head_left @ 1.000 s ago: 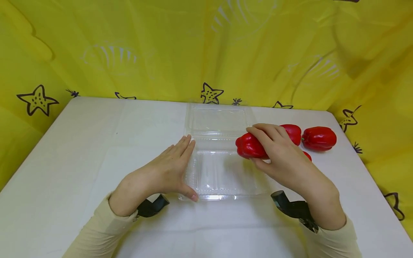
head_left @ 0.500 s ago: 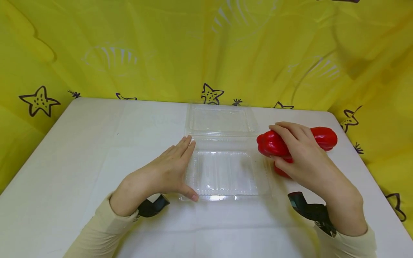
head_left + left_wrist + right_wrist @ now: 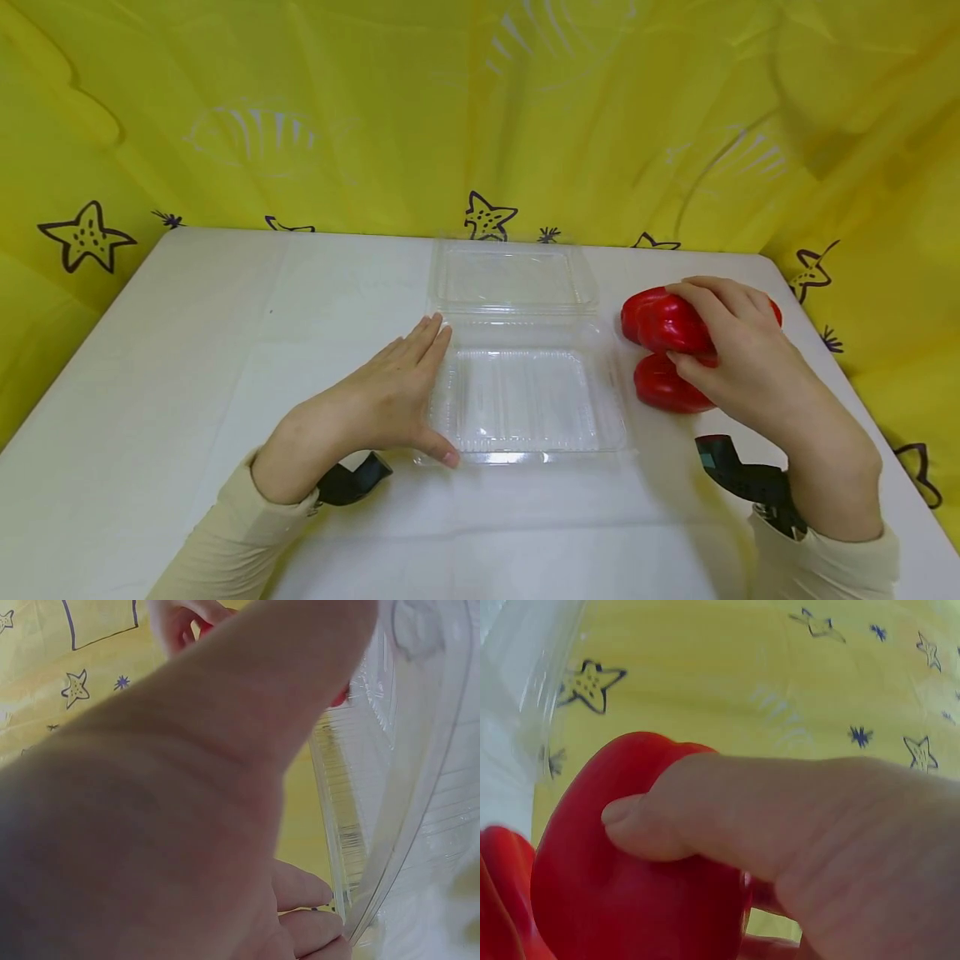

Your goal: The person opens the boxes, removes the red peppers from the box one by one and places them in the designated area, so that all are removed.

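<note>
In the head view, my right hand [image 3: 750, 350] grips a red bell pepper [image 3: 675, 325] to the right of the clear plastic clamshell container. The right wrist view has the thumb pressed along that pepper's side. Close by lie a red pepper [image 3: 671, 387] in front and another red pepper [image 3: 633, 312] behind, partly covered. A sliver of a further red pepper [image 3: 777, 313] shows past the hand. My left hand [image 3: 382, 396] rests against the left side of the container [image 3: 525, 400], fingers extended and thumb at its front left corner. The container's lid [image 3: 513, 277] lies folded back.
A white-covered table [image 3: 225, 358] extends around the container. Behind it and at both sides hangs a yellow curtain [image 3: 375, 125] with drawn starfish and shells. The table's right edge runs beyond the peppers.
My right hand has moved right with the pepper, from over the container's right side to above the other peppers. My left hand has stayed put.
</note>
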`<state>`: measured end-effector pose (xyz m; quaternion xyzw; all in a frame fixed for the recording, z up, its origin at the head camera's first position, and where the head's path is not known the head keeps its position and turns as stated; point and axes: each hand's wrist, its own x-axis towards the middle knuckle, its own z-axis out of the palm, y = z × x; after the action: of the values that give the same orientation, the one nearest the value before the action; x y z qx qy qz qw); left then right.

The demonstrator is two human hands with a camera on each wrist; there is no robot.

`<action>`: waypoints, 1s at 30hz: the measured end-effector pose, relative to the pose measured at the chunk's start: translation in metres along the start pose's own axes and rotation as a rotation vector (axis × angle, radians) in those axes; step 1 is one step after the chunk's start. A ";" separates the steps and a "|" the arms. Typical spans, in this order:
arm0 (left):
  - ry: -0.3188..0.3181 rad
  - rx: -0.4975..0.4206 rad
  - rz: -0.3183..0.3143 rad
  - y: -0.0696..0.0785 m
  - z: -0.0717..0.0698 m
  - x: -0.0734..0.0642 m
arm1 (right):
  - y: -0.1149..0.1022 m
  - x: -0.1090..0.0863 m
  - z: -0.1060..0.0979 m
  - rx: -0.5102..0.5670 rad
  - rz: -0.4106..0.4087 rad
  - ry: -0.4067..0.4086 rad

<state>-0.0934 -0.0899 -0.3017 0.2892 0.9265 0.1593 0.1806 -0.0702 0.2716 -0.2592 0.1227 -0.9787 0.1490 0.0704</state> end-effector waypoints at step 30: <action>0.003 0.002 0.009 0.000 0.000 0.000 | 0.073 -0.022 -0.004 -0.077 0.123 0.021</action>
<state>-0.0932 -0.0903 -0.3016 0.2932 0.9257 0.1594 0.1782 -0.0674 0.3449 -0.2795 0.0582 -0.9885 0.1168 0.0761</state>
